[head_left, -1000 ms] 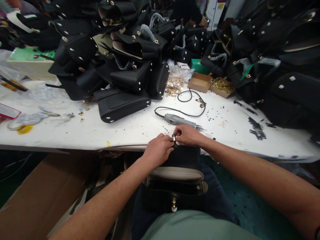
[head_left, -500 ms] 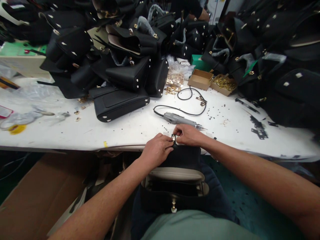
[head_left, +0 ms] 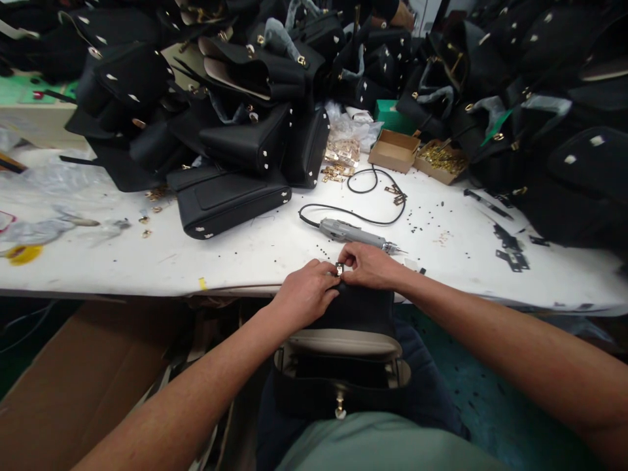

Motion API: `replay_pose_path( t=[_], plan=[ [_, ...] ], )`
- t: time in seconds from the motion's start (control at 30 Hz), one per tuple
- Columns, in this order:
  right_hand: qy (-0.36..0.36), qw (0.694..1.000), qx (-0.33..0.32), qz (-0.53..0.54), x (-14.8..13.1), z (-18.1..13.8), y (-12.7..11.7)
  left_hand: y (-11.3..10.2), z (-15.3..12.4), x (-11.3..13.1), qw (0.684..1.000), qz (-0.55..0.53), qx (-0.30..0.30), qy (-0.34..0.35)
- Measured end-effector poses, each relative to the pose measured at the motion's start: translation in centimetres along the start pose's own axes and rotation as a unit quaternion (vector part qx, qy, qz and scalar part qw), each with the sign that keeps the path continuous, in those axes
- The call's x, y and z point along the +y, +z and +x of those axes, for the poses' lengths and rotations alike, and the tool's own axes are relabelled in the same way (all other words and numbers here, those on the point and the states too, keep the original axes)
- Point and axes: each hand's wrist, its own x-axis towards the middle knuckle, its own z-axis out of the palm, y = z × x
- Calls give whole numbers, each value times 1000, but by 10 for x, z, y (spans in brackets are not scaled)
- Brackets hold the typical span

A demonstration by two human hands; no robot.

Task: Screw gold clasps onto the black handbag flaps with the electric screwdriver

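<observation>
A black handbag lies open on my lap, its beige-lined mouth toward me and its flap stretched to the table edge. At the flap's far end sits a small metal clasp plate. My left hand is closed on the flap's end from the left, fingertips against the plate. From the right, my right hand pinches the same end with thumb and forefinger beside the plate. A gold turn-lock shows on the bag's front. Just beyond my hands lies a grey electric screwdriver.
Black handbags are heaped along the back and both sides. A cardboard box, a tray of gold screws and loose gold fittings stand mid-table. Black metal parts lie right. Someone's hand shows at the back.
Both hands keep their hold at the flap's end and have hardly moved. The view has shifted slightly.
</observation>
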Motion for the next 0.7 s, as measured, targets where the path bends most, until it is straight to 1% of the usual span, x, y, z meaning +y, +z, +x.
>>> replay_pose_path(
  t=[0.17,0.37,0.5,0.7],
  plan=[
    [5,1000,-11,3,1,0,-2,-3,3,0,1000,12,-22,0],
    [35,998,-20,-40,-7,6,-4,-12,8,4,998,40,-53,2],
    [46,997,-17,-53,-12,7,-4,-13,4,6,998,35,-45,6],
    [32,998,-21,-46,-12,1,-8,-9,-5,20,997,75,-21,-4]
  ],
)
